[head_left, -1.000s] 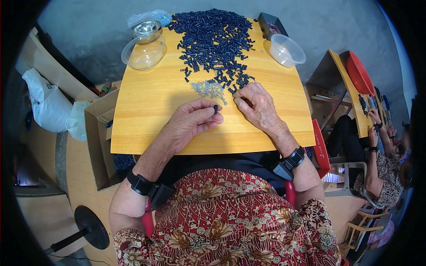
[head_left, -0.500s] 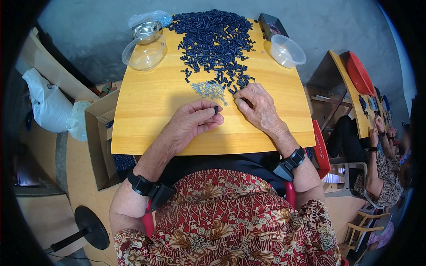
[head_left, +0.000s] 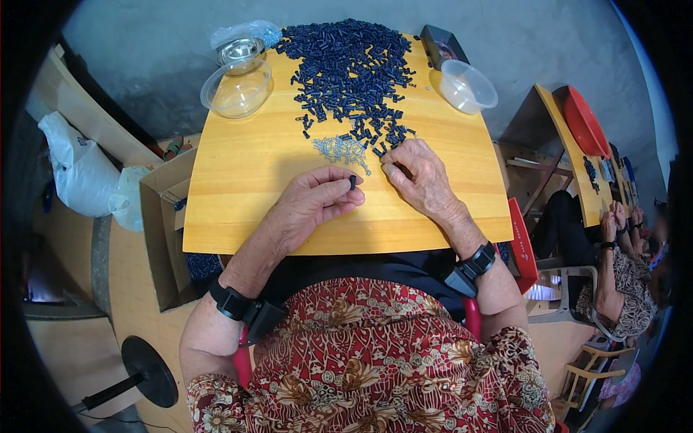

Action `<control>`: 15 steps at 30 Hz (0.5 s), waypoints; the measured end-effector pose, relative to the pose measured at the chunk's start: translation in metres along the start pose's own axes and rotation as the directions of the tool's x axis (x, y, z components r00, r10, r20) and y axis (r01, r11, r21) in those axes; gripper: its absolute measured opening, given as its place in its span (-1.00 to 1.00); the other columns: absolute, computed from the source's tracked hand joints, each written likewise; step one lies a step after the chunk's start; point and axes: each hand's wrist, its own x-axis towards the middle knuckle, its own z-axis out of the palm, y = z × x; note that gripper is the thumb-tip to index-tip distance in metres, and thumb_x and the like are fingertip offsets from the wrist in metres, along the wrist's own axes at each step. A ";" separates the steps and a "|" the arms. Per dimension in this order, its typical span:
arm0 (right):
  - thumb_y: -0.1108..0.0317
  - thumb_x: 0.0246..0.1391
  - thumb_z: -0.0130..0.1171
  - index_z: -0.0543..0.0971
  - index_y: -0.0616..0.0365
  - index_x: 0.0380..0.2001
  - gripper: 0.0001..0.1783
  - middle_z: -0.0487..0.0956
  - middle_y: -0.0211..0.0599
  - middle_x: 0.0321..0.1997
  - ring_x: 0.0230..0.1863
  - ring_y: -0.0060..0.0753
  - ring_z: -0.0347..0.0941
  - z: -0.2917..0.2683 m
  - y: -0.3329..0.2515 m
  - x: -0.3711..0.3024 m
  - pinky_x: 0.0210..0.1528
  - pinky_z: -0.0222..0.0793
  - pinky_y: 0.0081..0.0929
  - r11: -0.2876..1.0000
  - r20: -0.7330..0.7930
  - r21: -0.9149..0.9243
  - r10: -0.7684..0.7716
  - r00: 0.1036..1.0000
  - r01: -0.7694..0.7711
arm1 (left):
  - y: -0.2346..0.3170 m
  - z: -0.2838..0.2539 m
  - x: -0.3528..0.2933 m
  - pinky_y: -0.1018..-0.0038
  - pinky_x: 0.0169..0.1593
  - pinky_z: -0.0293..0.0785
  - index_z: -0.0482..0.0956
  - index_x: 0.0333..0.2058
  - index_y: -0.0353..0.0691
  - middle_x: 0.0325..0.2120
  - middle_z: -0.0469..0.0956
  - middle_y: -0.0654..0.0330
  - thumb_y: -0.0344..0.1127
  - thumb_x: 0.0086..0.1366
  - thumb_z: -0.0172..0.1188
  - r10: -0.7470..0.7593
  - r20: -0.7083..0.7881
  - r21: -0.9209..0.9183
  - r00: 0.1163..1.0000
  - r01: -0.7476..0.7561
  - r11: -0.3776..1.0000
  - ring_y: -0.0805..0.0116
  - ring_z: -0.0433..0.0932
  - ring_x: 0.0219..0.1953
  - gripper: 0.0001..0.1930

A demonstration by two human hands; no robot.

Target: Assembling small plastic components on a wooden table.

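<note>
Between the thumb and fingers of my left hand is a small black plastic piece, short and tube-like, held upright above the table. My right hand is closed, its fingertips down at the near edge of a big pile of similar black pieces. One or two black pieces show right beside those fingertips; what the fingers pinch, if anything, is hidden. Just left of them lies a small heap of silvery screw-like parts.
The yellow wooden table carries clear plastic bowls at the left and right, a metal bowl and a dark tray. A cardboard box stands left. Another person sits at the right by a red basin.
</note>
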 end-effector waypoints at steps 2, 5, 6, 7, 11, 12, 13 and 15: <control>0.44 -0.05 0.17 0.54 0.19 -0.45 -0.93 0.45 -0.22 -0.44 -0.29 -0.14 0.38 0.000 0.000 0.000 -0.21 0.34 -0.28 1.000 -0.008 0.003 0.002 1.000 -0.002 | 0.000 0.000 0.000 0.54 -0.06 0.53 0.48 -0.11 -0.35 -0.28 0.58 0.15 -0.36 0.32 0.08 0.004 -0.001 -0.003 1.000 -0.004 1.000 0.41 0.59 -0.19 -0.77; 0.44 -0.05 0.17 0.54 0.19 -0.46 -0.94 0.45 -0.22 -0.44 -0.29 -0.14 0.38 0.001 0.000 0.000 -0.22 0.34 -0.29 1.000 -0.008 -0.003 0.005 1.000 -0.005 | 0.000 0.000 0.000 0.54 -0.07 0.53 0.48 -0.12 -0.34 -0.28 0.57 0.16 -0.36 0.31 0.09 0.003 -0.008 0.007 1.000 -0.003 1.000 0.41 0.59 -0.19 -0.77; 0.44 -0.05 0.17 0.54 0.19 -0.46 -0.94 0.45 -0.22 -0.44 -0.29 -0.14 0.38 0.000 0.000 0.000 -0.22 0.34 -0.29 1.000 -0.008 -0.004 0.002 1.000 -0.002 | 0.000 0.000 0.000 0.55 -0.07 0.52 0.49 -0.12 -0.34 -0.28 0.57 0.17 -0.35 0.31 0.09 0.002 -0.016 0.004 1.000 -0.002 1.000 0.41 0.59 -0.19 -0.78; 0.44 -0.05 0.17 0.54 0.19 -0.46 -0.94 0.46 -0.22 -0.44 -0.29 -0.15 0.39 0.000 -0.001 0.001 -0.22 0.34 -0.29 1.000 -0.011 0.007 0.009 1.000 -0.009 | 0.000 0.000 0.000 0.55 -0.07 0.52 0.49 -0.13 -0.33 -0.28 0.57 0.17 -0.35 0.31 0.10 0.001 -0.025 0.000 1.000 -0.001 1.000 0.42 0.59 -0.19 -0.78; 0.43 -0.03 0.16 0.54 0.20 -0.46 -0.93 0.49 -0.22 -0.44 -0.30 -0.16 0.42 -0.004 -0.006 0.003 -0.23 0.35 -0.31 0.994 0.000 0.069 0.089 0.996 -0.089 | 0.000 0.001 0.000 0.56 -0.08 0.52 0.50 -0.14 -0.32 -0.29 0.57 0.18 -0.33 0.30 0.11 0.011 -0.024 0.025 1.000 -0.010 1.000 0.42 0.59 -0.20 -0.78; 0.43 -0.03 0.16 0.54 0.20 -0.46 -0.93 0.49 -0.22 -0.44 -0.30 -0.16 0.42 -0.005 -0.006 0.003 -0.23 0.35 -0.31 0.994 0.001 0.068 0.085 0.996 -0.085 | -0.001 0.001 0.000 0.56 -0.07 0.51 0.50 -0.15 -0.31 -0.29 0.57 0.18 -0.33 0.30 0.11 0.008 -0.027 0.028 1.000 -0.008 1.000 0.43 0.59 -0.20 -0.79; 0.43 -0.03 0.17 0.54 0.21 -0.46 -0.92 0.50 -0.21 -0.44 -0.31 -0.16 0.43 -0.006 -0.006 0.003 -0.24 0.36 -0.31 0.987 0.009 0.094 0.129 0.992 -0.130 | -0.001 0.002 0.001 0.57 -0.07 0.51 0.50 -0.16 -0.30 -0.29 0.57 0.19 -0.33 0.30 0.11 0.006 -0.030 0.031 1.000 -0.005 1.000 0.43 0.58 -0.20 -0.80; 0.43 -0.03 0.17 0.53 0.21 -0.45 -0.92 0.51 -0.20 -0.43 -0.31 -0.15 0.44 -0.007 -0.007 0.003 -0.24 0.37 -0.32 0.978 0.019 0.121 0.167 0.986 -0.168 | -0.002 0.001 0.001 0.57 -0.07 0.51 0.51 -0.17 -0.29 -0.30 0.57 0.19 -0.34 0.29 0.11 0.015 -0.030 0.036 0.999 -0.014 0.999 0.43 0.58 -0.19 -0.81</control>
